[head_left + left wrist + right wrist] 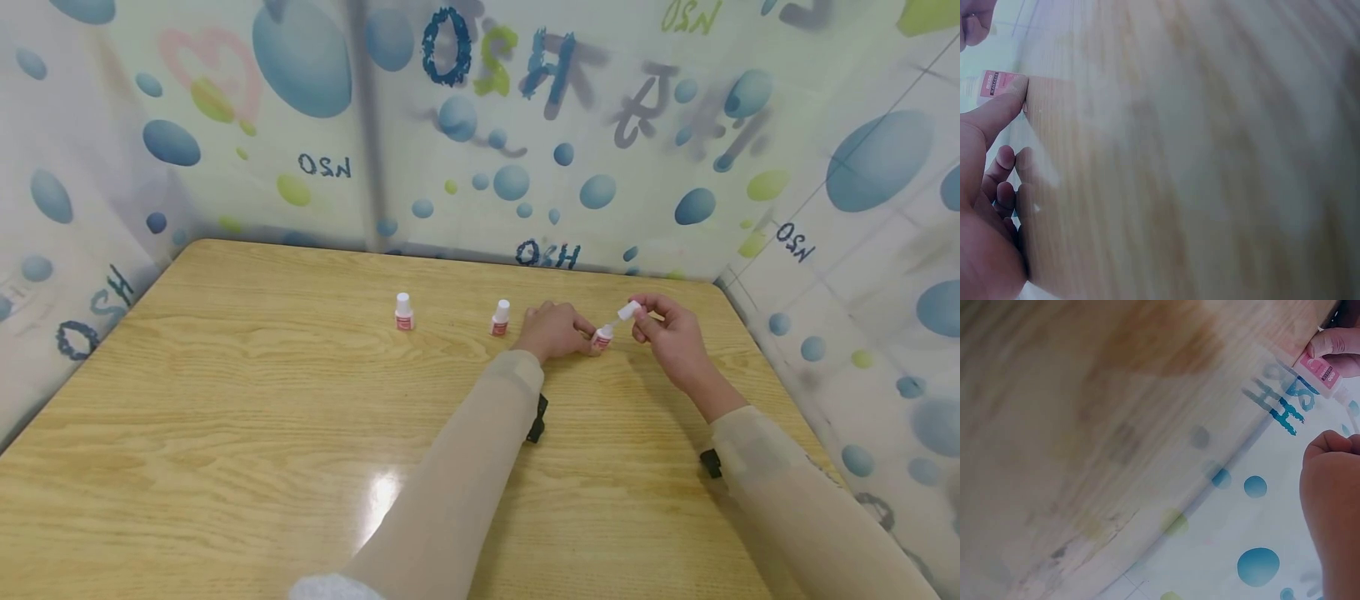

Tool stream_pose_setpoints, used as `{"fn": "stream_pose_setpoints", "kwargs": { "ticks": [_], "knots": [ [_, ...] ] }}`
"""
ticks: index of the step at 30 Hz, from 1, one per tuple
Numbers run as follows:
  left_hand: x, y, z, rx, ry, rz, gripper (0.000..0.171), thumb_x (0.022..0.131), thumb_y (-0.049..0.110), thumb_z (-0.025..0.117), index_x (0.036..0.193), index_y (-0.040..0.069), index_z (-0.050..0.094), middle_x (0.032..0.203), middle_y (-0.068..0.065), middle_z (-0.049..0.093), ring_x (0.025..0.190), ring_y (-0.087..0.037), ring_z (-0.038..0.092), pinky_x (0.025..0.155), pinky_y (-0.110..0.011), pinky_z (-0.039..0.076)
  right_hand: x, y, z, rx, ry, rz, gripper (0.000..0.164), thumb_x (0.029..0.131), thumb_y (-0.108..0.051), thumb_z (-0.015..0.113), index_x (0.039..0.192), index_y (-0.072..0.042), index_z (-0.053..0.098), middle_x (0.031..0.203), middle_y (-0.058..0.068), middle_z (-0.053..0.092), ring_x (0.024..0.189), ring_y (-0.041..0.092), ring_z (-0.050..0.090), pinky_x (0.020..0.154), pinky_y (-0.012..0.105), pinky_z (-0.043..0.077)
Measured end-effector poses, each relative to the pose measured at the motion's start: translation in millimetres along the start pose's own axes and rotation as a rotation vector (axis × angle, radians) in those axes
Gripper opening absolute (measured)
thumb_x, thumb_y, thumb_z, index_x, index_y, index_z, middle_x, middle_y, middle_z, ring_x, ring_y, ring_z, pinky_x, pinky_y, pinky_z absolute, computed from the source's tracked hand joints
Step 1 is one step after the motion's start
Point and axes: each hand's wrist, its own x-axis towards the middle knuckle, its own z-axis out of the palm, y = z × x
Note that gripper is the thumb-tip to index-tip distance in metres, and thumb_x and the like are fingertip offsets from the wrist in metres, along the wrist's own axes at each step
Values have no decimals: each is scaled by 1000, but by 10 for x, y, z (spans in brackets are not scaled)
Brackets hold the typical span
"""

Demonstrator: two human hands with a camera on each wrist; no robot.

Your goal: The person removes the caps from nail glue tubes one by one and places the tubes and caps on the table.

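The left hand (553, 331) grips a red-labelled bottle (602, 340) at its fingertips, on the wooden table (262, 375); the right hand (673, 337) pinches a white cap (628, 310) by its neck. Left of the left fingers, one capped bottle (500, 318) stands near, another (405, 313) farther.

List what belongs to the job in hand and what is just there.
In use:
small white red-labelled bottle, in the left hand
white cylindrical cap on a thin stem, in the right hand

Just there, it seems:
capped white red-labelled bottle, leftmost
matching capped bottle, middle of the three
white sheet with blue and green dots
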Motion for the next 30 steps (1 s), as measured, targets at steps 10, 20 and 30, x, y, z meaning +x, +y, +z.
{"fn": "stream_pose_setpoints", "kwargs": {
  "ticks": [10,20,30],
  "knots": [
    [-43,13,-25,-22,4,8,29,91,39,81,121,38,82,139,11,72,122,-21,53,106,-43,35,-5,-18,6,13,6,1,16,112,-17,53,122,-10,62,102,-2,61,71,4,52,61,21,41],
    [-55,11,-36,-27,6,9,30,91,38,82,121,37,82,136,10,74,120,-21,53,108,-44,34,-14,-33,-17,16,30,5,20,113,-18,51,126,-6,60,90,-7,57,70,5,52,56,24,34],
    [-10,-17,12,-18,6,6,30,91,40,82,121,38,82,136,12,74,119,-19,52,107,-44,33,21,-37,-131,399,129,25,17,108,-21,61,113,-5,57,89,-3,63,75,9,58,67,18,52]
  ]
}}
